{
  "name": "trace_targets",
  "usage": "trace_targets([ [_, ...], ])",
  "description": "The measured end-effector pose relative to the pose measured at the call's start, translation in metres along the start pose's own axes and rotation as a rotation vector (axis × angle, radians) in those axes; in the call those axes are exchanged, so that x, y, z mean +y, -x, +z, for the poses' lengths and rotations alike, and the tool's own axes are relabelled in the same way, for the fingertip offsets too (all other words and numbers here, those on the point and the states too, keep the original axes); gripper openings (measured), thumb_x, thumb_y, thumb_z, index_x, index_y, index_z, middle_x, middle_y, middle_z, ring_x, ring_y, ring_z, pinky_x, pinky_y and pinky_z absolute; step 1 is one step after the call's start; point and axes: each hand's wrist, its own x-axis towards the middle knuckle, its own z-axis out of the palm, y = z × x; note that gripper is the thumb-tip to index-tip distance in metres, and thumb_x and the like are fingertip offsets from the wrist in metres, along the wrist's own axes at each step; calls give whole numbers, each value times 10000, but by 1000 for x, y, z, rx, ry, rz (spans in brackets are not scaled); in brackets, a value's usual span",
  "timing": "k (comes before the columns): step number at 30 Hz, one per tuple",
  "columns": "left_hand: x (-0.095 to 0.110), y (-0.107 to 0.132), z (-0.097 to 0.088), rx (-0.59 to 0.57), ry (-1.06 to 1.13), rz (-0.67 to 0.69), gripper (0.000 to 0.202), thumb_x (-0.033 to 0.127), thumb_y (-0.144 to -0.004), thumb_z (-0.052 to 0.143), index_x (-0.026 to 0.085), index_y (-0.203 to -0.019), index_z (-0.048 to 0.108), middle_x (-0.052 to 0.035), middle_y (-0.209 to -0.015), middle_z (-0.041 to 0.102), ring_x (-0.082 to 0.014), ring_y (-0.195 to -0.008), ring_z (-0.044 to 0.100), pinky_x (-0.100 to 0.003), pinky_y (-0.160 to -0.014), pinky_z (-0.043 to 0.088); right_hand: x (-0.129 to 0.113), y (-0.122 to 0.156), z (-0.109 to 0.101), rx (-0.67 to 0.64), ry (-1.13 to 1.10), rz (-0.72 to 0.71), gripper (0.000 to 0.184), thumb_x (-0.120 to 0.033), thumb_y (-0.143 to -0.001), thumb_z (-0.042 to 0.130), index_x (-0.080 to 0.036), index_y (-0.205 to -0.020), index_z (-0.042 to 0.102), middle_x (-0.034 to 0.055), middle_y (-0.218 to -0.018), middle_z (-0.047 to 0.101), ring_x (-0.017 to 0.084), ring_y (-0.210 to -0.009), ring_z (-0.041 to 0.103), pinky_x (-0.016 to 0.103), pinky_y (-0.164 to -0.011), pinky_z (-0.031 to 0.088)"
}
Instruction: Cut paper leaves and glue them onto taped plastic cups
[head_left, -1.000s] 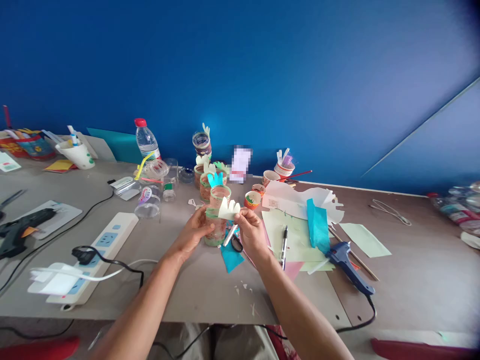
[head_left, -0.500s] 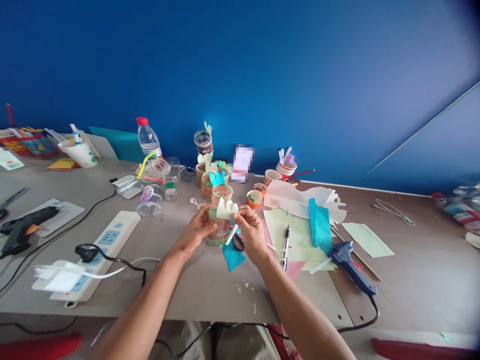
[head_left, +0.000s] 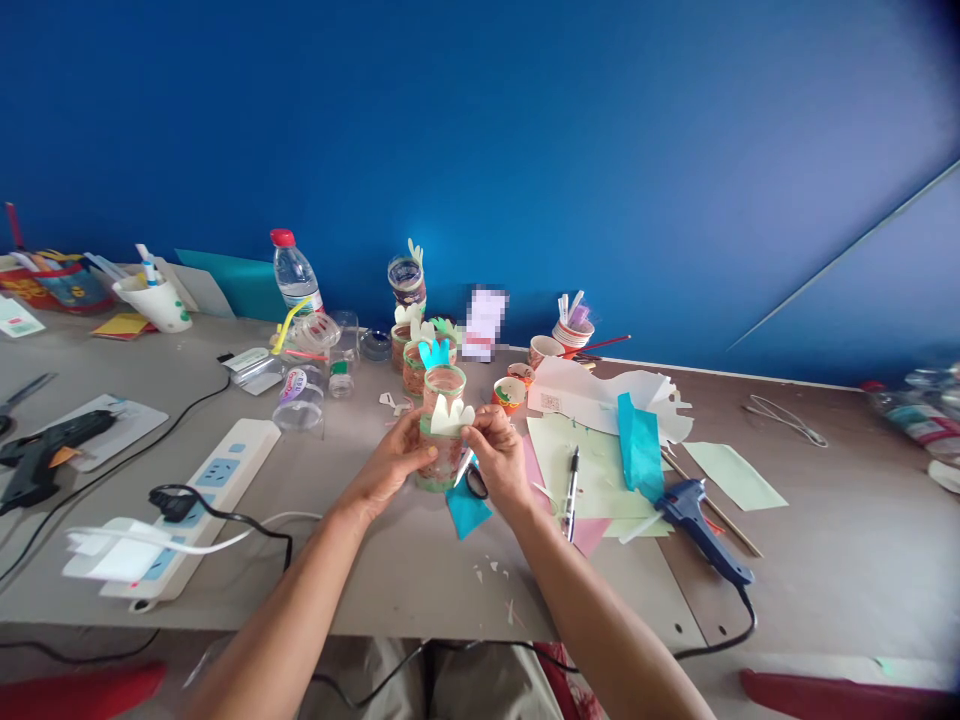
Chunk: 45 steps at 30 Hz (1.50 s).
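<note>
My left hand (head_left: 391, 458) is wrapped round the side of a clear cup (head_left: 444, 462) with a green rim and reddish-brown patterned sides. A cream paper cutout (head_left: 448, 418) with scalloped points lies against the cup's upper edge. At its right end, my right hand (head_left: 499, 450) pinches the cutout between thumb and fingers. A narrow white strip (head_left: 463, 468) hangs below the right fingertips; what it is I cannot make out. Black-handled scissors (head_left: 477, 484) and a turquoise paper piece (head_left: 468, 514) lie just beyond, partly hidden by the right hand.
Similar cups (head_left: 415, 368) with paper crowns stand behind. On the right are a blue glue gun (head_left: 701, 530), a pen (head_left: 572, 490) and pale green paper (head_left: 592, 455). To the left lie a power strip (head_left: 240, 465), plastic cups (head_left: 300, 400), and a black glue gun (head_left: 56, 445).
The cream cutout has shifted slightly left and down against the cup, with the right hand following. The white strip below the fingers hangs at a steeper tilt.
</note>
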Motion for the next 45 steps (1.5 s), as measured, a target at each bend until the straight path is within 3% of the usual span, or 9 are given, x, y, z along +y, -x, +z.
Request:
trace_targets([
  [9,0,1,1,-19,-7,-12,585,257,-698,783,240,-1246,580,-77,-1274,627,-305,-1216,533,-374,-977,419,-3,1,1,22,199,-130,88,-240,-761,605,-222,-719,530,-2,-787,469,157,-753,470,307,-721,410],
  [13,-1,0,0,8,9,-19,604,252,-672,800,240,-1238,589,-75,-1247,643,-312,-1224,526,-382,-981,418,-5,2,2,36,171,-29,161,-264,-750,629,-219,-886,554,-7,-799,501,140,-695,459,299,-686,422],
  [18,1,-1,1,-15,28,5,611,293,-675,794,213,-1243,583,-95,-1230,649,-319,-1204,538,-382,-950,432,-6,3,0,-5,-182,197,328,-336,-757,635,-217,-1053,561,20,-884,586,160,-787,537,298,-709,460],
  [22,3,0,1,-26,18,21,591,300,-689,785,197,-1234,580,-105,-1185,666,-321,-1171,559,-370,-910,449,-9,1,-1,-82,-303,321,309,-369,-744,632,-196,-1000,613,47,-905,638,183,-811,574,307,-711,473],
  [27,3,0,1,-31,14,8,612,301,-688,791,220,-1252,567,-94,-1199,658,-307,-1149,569,-353,-896,452,-11,0,3,-181,-312,365,326,-426,-734,665,-194,-961,648,23,-763,642,160,-647,551,289,-589,454],
  [33,4,1,1,-55,-16,-1,630,346,-698,792,233,-1275,565,-103,-1247,638,-311,-1166,559,-369,-914,446,-13,1,3,-150,-304,365,266,-409,-721,707,-197,-877,669,-4,-695,628,145,-605,541,285,-583,448],
  [37,7,1,2,-128,-21,42,688,516,-699,752,215,-1291,572,-118,-1245,635,-324,-1162,553,-380,-930,433,-12,1,2,-143,-286,357,263,-388,-715,715,-195,-889,671,7,-729,655,150,-610,555,292,-576,455],
  [42,9,1,4,-154,-87,23,766,569,-671,747,219,-1324,554,-105,-1110,690,-312,-994,625,-379,-836,458,-8,2,4,-148,-253,355,252,-373,-714,711,-195,-885,660,21,-783,679,162,-653,574,286,-568,455],
  [45,9,0,4,-123,-125,34,697,568,-702,720,206,-1285,594,-98,-1049,707,-318,-998,620,-386,-849,452,-7,2,4,-143,-261,360,248,-362,-709,711,-196,-884,653,28,-803,686,164,-664,576,281,-559,452],
])
